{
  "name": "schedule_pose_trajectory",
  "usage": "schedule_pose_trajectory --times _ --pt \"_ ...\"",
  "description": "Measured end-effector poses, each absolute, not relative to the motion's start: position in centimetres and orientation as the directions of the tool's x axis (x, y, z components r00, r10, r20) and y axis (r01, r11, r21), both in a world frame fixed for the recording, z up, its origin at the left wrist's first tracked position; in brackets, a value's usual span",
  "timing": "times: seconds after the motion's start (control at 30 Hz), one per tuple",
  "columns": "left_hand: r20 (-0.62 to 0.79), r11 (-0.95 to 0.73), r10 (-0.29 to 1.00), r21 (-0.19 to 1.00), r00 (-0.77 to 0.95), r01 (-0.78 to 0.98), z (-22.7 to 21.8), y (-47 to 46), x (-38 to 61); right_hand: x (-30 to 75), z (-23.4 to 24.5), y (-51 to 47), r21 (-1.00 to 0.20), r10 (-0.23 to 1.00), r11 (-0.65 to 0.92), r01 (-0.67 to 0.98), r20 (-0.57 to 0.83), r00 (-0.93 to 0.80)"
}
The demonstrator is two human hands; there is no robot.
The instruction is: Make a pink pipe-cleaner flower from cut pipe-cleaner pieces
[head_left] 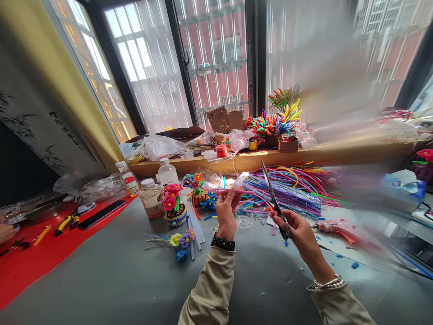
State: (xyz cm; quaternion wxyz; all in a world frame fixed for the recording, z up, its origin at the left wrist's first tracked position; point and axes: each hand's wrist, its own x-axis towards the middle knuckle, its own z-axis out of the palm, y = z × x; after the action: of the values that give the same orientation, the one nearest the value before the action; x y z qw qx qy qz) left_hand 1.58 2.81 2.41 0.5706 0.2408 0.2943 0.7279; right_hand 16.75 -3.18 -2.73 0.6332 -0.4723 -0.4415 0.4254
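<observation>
Pinched in the fingers of my left hand (pixel 226 214) is a pink pipe cleaner (pixel 246 192), which sticks out to both sides; whether it is one or several, I cannot tell. My right hand (pixel 299 232) is closed round a pair of dark scissors (pixel 269 185), blades upward and to the right of the pink stem. Beyond both hands lies a heap of colourful pipe cleaners (pixel 287 187), partly in clear plastic. Left of my left hand stand a small pot of pink pipe-cleaner flowers (pixel 173 203) and loose flowers (pixel 184 240) on stems.
Clear glue sticks (pixel 195 225) and bottles (pixel 150 196) stand or lie at left. A pink glue gun (pixel 338 227) lies at right, partly blurred. Pliers (pixel 66 223) and a phone (pixel 102 214) rest on a red mat, where another person's hand (pixel 6 231) shows. The windowsill (pixel 199 164) is cluttered.
</observation>
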Motion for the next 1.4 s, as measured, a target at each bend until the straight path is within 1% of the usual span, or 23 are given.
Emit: schedule_pose_trajectory --times 0.13,0.27,0.4,0.53,0.67,0.8,1.0,1.27,1.4 --pt "-0.003 -0.181 0.970 0.664 -0.245 -0.725 2.3 3.2 1.4 16.2 -2.7 -3.5 -0.978 0.988 0.111 -0.177 0.090 0.124" --pt "0.003 -0.241 0.954 0.605 -0.301 -0.759 2.3 3.6 1.0 16.3 -2.6 -3.9 -0.963 0.991 0.118 -0.243 0.131 -0.040" --pt "0.029 -0.323 0.929 0.552 -0.370 -0.769 2.7 3.8 0.6 16.5 -2.3 -4.5 -0.942 0.963 0.070 -0.328 0.150 -0.226" --pt "0.045 -0.384 0.903 0.533 -0.428 -0.754 3.0 3.9 0.2 16.8 -3.0 -4.9 -0.951 0.916 0.025 -0.308 0.146 -0.375" --pt "0.008 -0.406 0.880 0.533 -0.475 -0.742 3.2 4.1 -0.4 17.0 -4.3 -4.9 -0.948 0.867 0.050 -0.314 0.197 -0.457" --pt "-0.002 -0.400 0.880 0.534 -0.474 -0.745 3.1 4.3 -0.8 17.1 -4.8 -5.0 -0.958 0.809 0.034 -0.284 0.193 -0.555" --pt "-0.011 -0.376 0.887 0.565 -0.462 -0.734 3.0 4.3 -0.6 17.0 -3.8 -5.9 -0.962 0.788 0.066 -0.265 0.213 -0.578" --pt "0.018 -0.367 0.901 0.566 -0.434 -0.738 3.0 3.9 -0.3 17.0 -4.1 -6.0 -0.954 0.800 0.035 -0.299 0.206 -0.564" --pt "0.036 -0.387 0.893 0.570 -0.449 -0.724 2.9 3.9 -0.3 17.0 -3.5 -6.4 -0.956 0.799 0.027 -0.291 0.196 -0.569"
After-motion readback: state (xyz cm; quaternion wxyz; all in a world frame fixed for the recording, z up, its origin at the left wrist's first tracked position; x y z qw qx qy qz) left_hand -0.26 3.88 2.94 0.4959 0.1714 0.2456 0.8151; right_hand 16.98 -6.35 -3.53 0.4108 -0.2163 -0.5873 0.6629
